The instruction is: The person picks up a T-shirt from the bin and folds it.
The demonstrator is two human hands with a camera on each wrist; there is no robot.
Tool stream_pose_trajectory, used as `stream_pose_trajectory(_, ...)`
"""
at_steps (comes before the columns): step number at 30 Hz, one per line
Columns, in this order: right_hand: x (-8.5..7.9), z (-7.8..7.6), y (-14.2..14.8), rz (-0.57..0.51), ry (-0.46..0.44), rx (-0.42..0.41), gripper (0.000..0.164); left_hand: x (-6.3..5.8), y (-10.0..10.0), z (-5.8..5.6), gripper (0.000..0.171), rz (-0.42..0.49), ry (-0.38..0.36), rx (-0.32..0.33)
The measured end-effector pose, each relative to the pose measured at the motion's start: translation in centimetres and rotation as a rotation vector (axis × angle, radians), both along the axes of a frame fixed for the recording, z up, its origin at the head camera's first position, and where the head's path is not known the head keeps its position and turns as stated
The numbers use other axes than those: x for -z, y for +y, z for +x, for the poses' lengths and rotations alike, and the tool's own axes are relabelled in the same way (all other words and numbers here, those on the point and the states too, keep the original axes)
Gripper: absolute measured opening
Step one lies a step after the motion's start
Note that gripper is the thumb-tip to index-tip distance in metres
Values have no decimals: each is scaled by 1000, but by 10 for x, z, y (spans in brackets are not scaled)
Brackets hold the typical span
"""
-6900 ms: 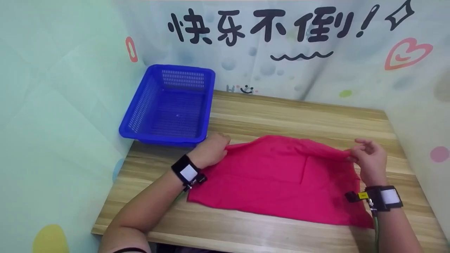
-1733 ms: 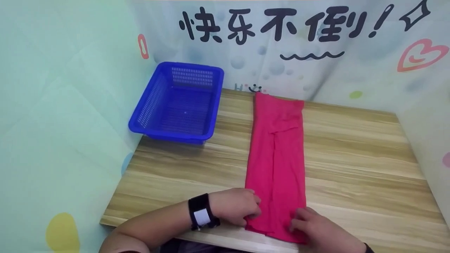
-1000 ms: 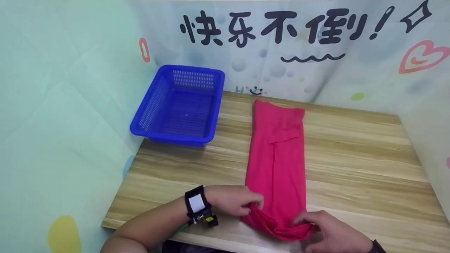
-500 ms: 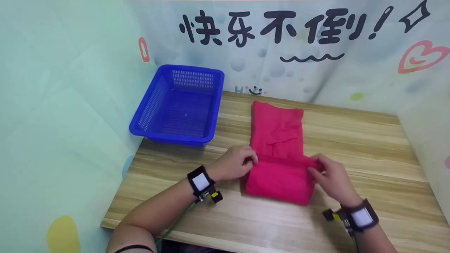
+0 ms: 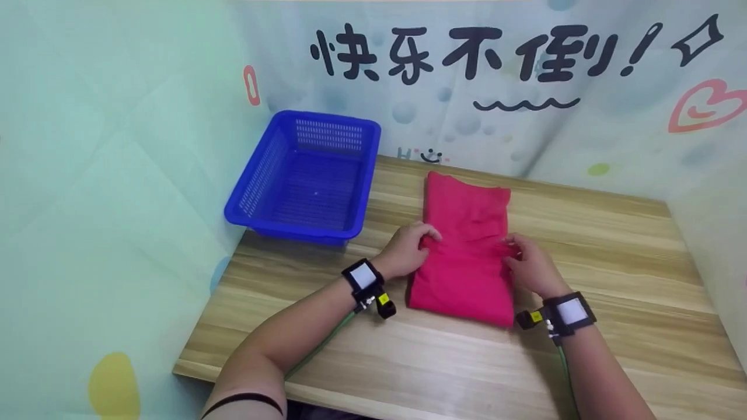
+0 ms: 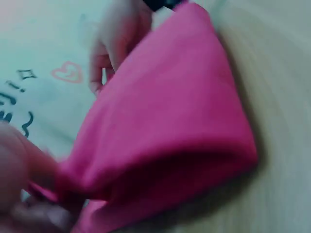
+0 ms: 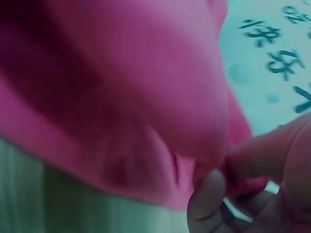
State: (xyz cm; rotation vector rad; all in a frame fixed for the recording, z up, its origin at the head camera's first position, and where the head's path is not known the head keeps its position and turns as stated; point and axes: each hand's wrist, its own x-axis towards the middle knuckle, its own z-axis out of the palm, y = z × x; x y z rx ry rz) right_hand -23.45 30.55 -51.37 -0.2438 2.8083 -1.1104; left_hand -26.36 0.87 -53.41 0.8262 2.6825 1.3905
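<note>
A pinkish-red cloth garment lies folded in a narrow strip on the table, its near end turned up over the middle. At the left edge of this flap, my left hand pinches the cloth between thumb and fingers. My right hand pinches the flap's opposite corner. In the left wrist view the folded garment shows a dark hollow at its near fold, with the left fingers blurred at lower left. Gathered cloth sits between the right thumb and fingers in the right wrist view.
A blue plastic basket with slotted sides stands at the table's back left, nothing inside it. Printed fabric walls enclose the wood-grain table on the left, back and right. Both wrists wear cameras with green cables.
Spread wide at first, the garment became a long narrow strip. Both hands then took its near end, lifted it and carried it away from the body, laying it over the middle.
</note>
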Motion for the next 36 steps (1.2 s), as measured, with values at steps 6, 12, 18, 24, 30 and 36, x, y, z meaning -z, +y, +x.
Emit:
stream_pose_trajectory(6,1,14,-14,260,227,-26,61,-4,6,9,60,-411,21,-24)
stream_pose_trajectory(12,-8,48,-35,317,241,-185,57,-15,3,33,57,-540,271,68)
stream_pose_trajectory(18,3,66,-40,428,92,-302,79,-8,-1,40,73,-723,227,285)
stream_pose_trajectory(24,7,84,-42,478,173,-297,82,-8,-5,49,82,-868,192,330)
stream_pose_trajectory(30,-1,101,-45,529,327,-256,47,-29,-10,70,63,-880,294,394)
stream_pose_trajectory(36,6,87,-41,545,315,-307,28,-26,-8,64,14,-886,397,398)
